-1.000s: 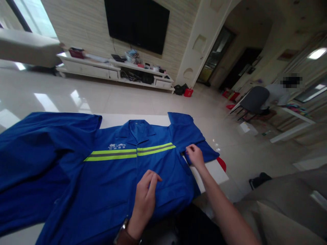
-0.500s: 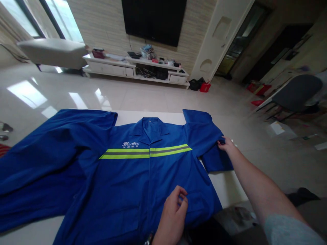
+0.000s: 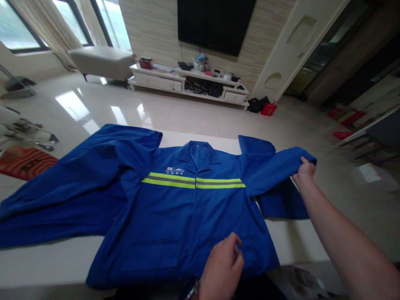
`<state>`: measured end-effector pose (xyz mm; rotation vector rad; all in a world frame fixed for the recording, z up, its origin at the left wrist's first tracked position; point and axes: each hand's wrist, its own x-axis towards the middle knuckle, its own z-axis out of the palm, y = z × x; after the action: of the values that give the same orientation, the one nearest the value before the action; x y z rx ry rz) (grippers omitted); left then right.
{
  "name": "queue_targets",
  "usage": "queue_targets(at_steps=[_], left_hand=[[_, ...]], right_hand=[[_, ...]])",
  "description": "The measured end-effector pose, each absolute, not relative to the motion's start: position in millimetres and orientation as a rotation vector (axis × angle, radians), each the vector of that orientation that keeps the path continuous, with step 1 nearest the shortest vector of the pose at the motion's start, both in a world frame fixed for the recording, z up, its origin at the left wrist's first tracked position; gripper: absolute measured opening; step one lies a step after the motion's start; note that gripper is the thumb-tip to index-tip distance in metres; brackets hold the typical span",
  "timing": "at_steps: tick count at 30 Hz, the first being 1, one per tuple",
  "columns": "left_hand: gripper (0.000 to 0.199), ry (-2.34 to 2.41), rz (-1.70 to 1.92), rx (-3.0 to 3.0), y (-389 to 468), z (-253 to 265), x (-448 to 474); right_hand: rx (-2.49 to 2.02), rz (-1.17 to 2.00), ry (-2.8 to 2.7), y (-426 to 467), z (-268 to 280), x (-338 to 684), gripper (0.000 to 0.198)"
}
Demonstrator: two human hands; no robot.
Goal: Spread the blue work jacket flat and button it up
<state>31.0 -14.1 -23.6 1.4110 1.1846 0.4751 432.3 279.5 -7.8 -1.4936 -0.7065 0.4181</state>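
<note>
A blue work jacket [image 3: 162,216] lies front up on a white table [image 3: 40,266], its collar pointing away from me. A yellow and grey reflective band [image 3: 171,181] crosses its chest, below a white logo. At the right, my right hand [image 3: 304,171] grips the end of one sleeve [image 3: 275,164] and holds it out sideways. More blue cloth [image 3: 284,202] lies under that sleeve. My left hand [image 3: 221,266], with a watch at the wrist, is over the jacket's lower front. Its fingers are loosely curled, thumb apart, with nothing visible in them.
Beyond the table, a shiny tiled floor [image 3: 187,116] runs to a low white TV cabinet [image 3: 156,80]. A red patterned mat [image 3: 25,162] lies on the left. A grey chair [image 3: 384,129] and a white box [image 3: 375,177] stand on the right.
My right hand has moved outward to the right and slightly up, stretching the sleeve straighter. My left hand stays over the lower front. The view has turned left.
</note>
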Motion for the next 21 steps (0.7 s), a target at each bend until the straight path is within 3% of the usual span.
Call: queue_targets(at_steps=[5,8,11,16,21], left_hand=[[0.026,1.140,0.396,1.577,-21,-15,33],[0.028,1.136,0.333,1.623,-24,-13,36],[0.029,1.112,0.313,1.711,-27,-15,40],[0.029,1.003,0.234,1.946,-31,-21,42],[0.025,1.015,0.248,2.050,-33,-20,37]], right_hand=[[-1.383,0.077,-1.339,274,43,332,0.029],[-1.178,0.104,-2.010,237,53,247,0.027],[-0.961,0.371,-2.564,190,38,177,0.017],[-1.055,0.626,-3.082,136,-18,149,0.069],[-1.331,0.700,-3.092,111,-53,182,0.068]])
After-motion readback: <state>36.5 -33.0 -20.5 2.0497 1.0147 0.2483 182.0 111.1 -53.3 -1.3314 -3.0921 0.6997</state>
